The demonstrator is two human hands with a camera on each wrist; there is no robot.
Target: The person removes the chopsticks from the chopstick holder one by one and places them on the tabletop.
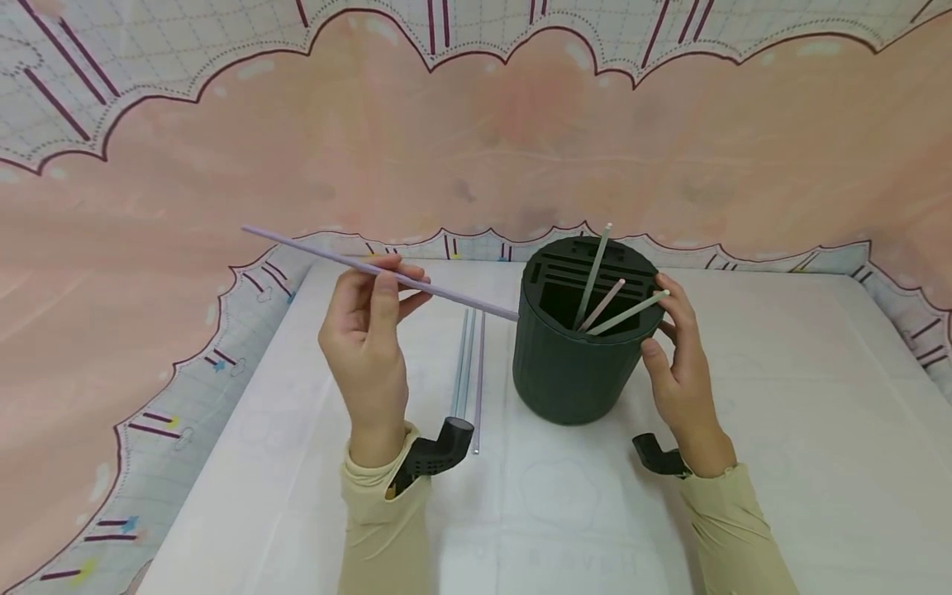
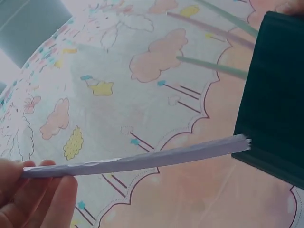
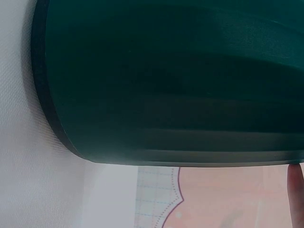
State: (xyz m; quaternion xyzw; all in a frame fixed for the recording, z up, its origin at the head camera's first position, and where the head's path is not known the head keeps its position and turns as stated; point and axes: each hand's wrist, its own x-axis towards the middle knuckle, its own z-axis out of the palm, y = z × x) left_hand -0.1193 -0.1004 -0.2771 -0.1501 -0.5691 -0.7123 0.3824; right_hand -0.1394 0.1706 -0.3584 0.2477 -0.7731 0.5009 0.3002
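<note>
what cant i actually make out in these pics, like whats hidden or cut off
- Head view: lower ends of the three sticks, hidden inside the dark green container.
- Head view: near ends of the two blue sticks, behind the black wrist device.
- Head view: some fingertips of the right hand, behind the container.
- Left wrist view: much of the left hand, cut off by the left and bottom edges.
- Right wrist view: container's top, beyond the right edge.

Purple stick point(image 1: 463, 298) slants beside dark green holder point(image 1: 576, 376)
</note>
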